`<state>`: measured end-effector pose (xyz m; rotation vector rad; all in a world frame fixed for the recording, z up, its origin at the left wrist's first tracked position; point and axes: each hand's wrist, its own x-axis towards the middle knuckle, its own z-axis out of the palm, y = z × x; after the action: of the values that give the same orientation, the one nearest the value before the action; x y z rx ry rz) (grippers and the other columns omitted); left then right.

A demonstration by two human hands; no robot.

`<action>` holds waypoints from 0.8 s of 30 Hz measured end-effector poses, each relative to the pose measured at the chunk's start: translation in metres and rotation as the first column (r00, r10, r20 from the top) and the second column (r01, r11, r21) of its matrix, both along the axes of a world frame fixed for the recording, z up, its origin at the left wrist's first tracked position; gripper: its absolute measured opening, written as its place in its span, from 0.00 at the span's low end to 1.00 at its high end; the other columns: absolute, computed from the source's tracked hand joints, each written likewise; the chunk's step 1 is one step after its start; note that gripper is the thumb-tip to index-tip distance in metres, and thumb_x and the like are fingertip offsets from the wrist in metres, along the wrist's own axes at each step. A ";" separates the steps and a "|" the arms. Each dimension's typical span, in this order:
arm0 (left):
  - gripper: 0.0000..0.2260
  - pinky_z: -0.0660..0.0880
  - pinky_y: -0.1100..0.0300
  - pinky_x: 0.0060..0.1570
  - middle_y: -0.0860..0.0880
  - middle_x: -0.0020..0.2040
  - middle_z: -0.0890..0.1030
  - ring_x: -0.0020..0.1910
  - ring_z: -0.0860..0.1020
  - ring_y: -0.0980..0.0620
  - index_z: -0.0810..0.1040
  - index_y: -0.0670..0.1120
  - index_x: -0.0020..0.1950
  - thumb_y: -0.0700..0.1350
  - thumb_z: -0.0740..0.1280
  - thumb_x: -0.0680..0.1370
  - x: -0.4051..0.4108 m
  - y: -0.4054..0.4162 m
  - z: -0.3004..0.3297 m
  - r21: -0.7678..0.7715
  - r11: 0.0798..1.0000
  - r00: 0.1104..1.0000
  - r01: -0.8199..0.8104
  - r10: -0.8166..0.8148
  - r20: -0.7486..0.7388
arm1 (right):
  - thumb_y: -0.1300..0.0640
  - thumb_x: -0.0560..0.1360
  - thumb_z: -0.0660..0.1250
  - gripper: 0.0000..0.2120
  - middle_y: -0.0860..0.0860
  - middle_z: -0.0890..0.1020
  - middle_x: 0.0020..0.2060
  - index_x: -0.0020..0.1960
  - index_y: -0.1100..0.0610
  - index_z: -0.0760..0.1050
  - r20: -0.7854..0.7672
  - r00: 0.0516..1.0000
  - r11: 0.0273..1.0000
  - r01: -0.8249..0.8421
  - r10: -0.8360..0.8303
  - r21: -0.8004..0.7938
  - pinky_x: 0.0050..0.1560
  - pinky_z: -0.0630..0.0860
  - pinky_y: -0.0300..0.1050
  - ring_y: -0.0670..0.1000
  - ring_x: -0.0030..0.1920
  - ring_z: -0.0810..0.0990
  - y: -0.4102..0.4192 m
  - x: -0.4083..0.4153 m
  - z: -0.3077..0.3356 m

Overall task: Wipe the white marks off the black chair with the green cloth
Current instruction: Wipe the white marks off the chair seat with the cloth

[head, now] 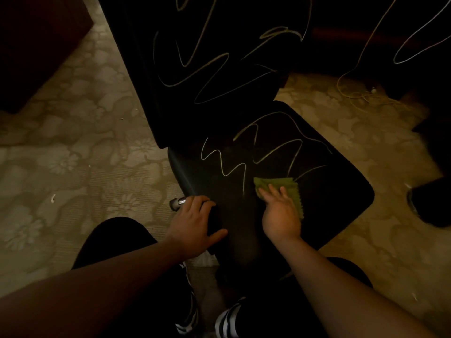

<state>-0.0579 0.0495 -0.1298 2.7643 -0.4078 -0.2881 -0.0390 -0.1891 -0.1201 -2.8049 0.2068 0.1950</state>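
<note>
The black chair fills the middle of the view, its seat toward me and its backrest rising behind. White scribbled marks cross the seat, and more of them run over the backrest. My right hand presses flat on the green cloth on the seat, just below the zigzag lines. The cloth sticks out beyond my fingertips and along the right side of the hand. My left hand grips the seat's front left corner, with the fingers curled over the edge.
A patterned beige carpet lies all around the chair. A shiny chrome chair leg shows beside my left hand. A pale cable is coiled on the floor at the right. Dark furniture stands at the top left and the right edge. My knees are below the seat.
</note>
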 end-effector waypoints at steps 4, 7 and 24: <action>0.48 0.64 0.44 0.77 0.45 0.77 0.65 0.79 0.61 0.43 0.65 0.47 0.79 0.78 0.60 0.69 0.017 0.007 -0.009 -0.001 1.000 1.000 -0.019 0.019 -0.002 | 0.65 0.78 0.58 0.32 0.48 0.59 0.80 0.77 0.44 0.63 -0.044 0.977 0.978 -0.208 0.206 -0.028 0.80 0.51 0.56 0.55 0.81 0.50 0.033 -0.002 0.003; 0.52 0.58 0.41 0.79 0.44 0.82 0.59 0.82 0.53 0.41 0.64 0.46 0.80 0.79 0.61 0.66 0.023 0.009 -0.014 -0.042 0.999 0.999 -0.035 0.035 -0.019 | 0.63 0.78 0.62 0.28 0.48 0.61 0.80 0.75 0.46 0.67 -0.072 0.801 0.804 -0.589 0.594 0.078 0.78 0.41 0.50 0.54 0.81 0.49 0.057 -0.011 0.005; 0.46 0.55 0.45 0.80 0.48 0.83 0.58 0.83 0.52 0.46 0.62 0.49 0.81 0.75 0.61 0.71 0.026 0.012 -0.023 -0.154 0.972 0.984 -0.176 0.178 -0.001 | 0.64 0.78 0.59 0.28 0.50 0.62 0.79 0.76 0.47 0.66 0.053 0.983 0.984 -0.178 0.176 0.030 0.79 0.53 0.58 0.56 0.80 0.53 0.060 0.038 -0.006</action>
<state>-0.0318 0.0617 -0.1524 2.6298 -0.1759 -0.1873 -0.0013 -0.1292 -0.1266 -2.7889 -0.0579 0.1665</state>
